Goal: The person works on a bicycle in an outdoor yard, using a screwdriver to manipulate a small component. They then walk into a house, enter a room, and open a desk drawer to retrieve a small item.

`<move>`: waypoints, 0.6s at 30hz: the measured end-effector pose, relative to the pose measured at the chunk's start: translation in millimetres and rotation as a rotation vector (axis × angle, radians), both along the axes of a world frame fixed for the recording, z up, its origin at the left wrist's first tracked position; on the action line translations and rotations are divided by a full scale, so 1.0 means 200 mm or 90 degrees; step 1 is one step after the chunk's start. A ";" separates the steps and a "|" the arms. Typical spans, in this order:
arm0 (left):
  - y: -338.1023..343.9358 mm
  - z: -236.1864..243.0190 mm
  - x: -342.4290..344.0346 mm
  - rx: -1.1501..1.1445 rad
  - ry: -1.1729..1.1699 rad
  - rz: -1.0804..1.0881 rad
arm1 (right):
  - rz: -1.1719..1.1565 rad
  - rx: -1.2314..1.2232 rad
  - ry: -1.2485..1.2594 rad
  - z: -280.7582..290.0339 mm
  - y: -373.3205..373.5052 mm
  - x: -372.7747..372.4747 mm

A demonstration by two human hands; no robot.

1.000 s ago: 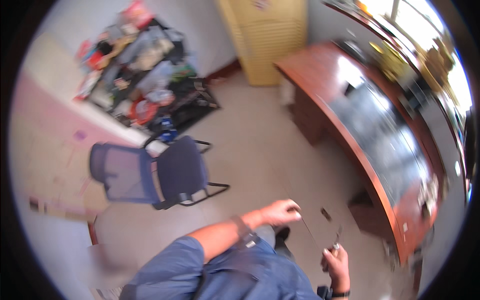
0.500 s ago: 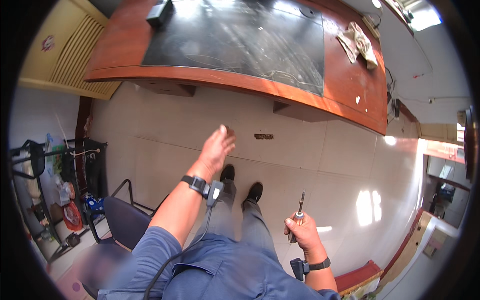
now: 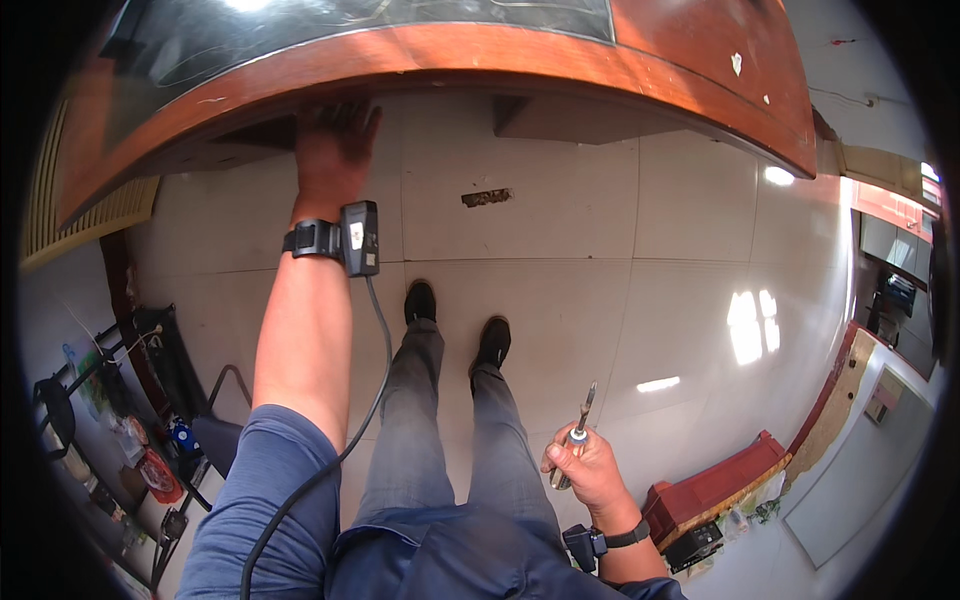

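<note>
My left hand [image 3: 335, 150] reaches in under the front edge of the reddish-brown wooden desk [image 3: 420, 62]. Its fingers are stretched out and apart, in shadow; whether they touch the underside I cannot tell. In my right hand [image 3: 590, 468], low and to the right, is a screwdriver [image 3: 582, 420]. The fist wraps its handle, and the metal shaft points up and away from me. A black glass-like panel [image 3: 330, 40] covers much of the desk top.
A small broken hole [image 3: 487, 198] lies in the tiled floor beyond my shoes. A dark chair [image 3: 222, 445] and a cluttered rack [image 3: 90, 440] stand at left. A red bench-like piece [image 3: 715, 480] is at lower right. A cable [image 3: 375, 400] runs from my left wrist device.
My left hand has moved forward and left, from above the floor to beneath the desk edge. The desk now appears closer. My right hand still holds the screwdriver, nearly in place.
</note>
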State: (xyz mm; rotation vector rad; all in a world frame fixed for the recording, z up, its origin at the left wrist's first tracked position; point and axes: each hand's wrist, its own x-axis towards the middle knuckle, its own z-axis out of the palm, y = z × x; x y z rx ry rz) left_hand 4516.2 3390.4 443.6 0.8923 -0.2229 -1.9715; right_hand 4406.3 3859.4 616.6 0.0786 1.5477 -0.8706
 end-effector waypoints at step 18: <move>0.22 -0.01 0.05 -0.064 0.086 0.011 | -0.035 0.007 -0.018 -0.05 0.03 -0.03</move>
